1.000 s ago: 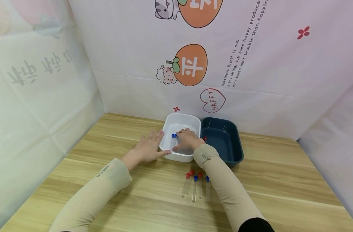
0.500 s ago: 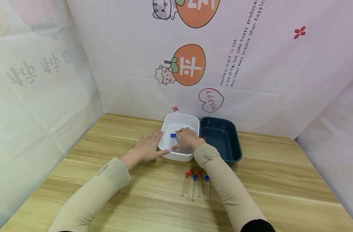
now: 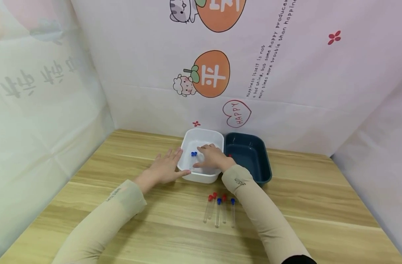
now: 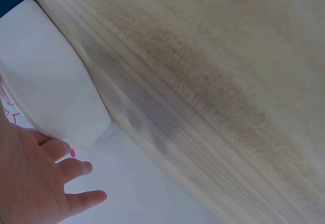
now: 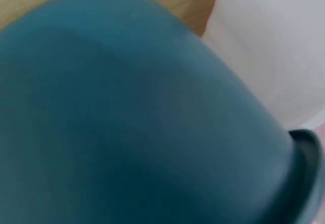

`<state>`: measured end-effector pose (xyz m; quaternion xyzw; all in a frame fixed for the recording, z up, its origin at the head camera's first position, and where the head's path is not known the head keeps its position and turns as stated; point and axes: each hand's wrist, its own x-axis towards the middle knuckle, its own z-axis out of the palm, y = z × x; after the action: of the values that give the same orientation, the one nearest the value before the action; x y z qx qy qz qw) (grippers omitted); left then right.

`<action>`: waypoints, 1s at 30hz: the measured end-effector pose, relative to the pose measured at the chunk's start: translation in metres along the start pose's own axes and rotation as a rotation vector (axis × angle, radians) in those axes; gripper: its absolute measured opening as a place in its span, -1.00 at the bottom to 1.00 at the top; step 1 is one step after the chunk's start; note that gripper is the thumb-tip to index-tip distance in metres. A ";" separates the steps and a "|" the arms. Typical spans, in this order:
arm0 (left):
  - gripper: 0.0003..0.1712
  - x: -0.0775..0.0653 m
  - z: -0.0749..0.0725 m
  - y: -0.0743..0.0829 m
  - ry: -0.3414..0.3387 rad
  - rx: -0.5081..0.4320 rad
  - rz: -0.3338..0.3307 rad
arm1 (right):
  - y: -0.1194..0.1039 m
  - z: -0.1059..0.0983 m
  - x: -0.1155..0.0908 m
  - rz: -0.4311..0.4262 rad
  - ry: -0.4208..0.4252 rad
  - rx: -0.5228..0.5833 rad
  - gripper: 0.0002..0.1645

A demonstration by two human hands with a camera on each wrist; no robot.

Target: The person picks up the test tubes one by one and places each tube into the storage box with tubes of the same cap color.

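My left hand [image 3: 164,168] rests its outstretched fingers along the left side of the white bin [image 3: 201,178], thumb at the near rim. In the left wrist view, that hand [image 4: 30,178] has spread fingers against the white wall. Inside the bin, my right hand [image 3: 212,157] reaches down with thumb and fingers apart and seems to hold nothing. Just left of its fingers lie two test tubes with blue caps [image 3: 194,154], their clear bodies hard to see. The right wrist view shows no hand, only the outside of the dark blue bin [image 5: 127,107].
Against the white bin's right side stands the dark blue bin [image 3: 268,172], with a red cap [image 3: 229,156] showing by its left wall. Several red-capped test tubes [image 3: 207,211] and blue-capped test tubes [image 3: 217,214] lie on the wooden table [image 3: 168,234]. A printed cloth [image 3: 138,66] hangs behind.
The head view has shifted slightly, sliding the scene left. Within the white bin, the right thumb has risen a little; the left hand and the tubes keep their places.
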<state>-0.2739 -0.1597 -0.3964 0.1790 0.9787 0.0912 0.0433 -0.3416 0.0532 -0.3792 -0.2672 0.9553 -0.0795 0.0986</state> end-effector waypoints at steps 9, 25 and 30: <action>0.15 0.001 0.000 -0.003 0.005 0.020 0.005 | -0.007 -0.008 -0.011 -0.039 0.022 -0.032 0.00; 0.15 0.002 0.002 0.000 -0.001 0.003 -0.006 | -0.001 -0.023 -0.054 -0.128 0.151 -0.043 -0.05; 0.15 0.002 0.001 0.000 -0.001 0.001 -0.004 | -0.001 -0.031 -0.064 -0.147 0.179 -0.020 -0.07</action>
<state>-0.2753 -0.1587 -0.3977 0.1769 0.9791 0.0904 0.0437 -0.2943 0.0892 -0.3396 -0.3293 0.9388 -0.1006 0.0043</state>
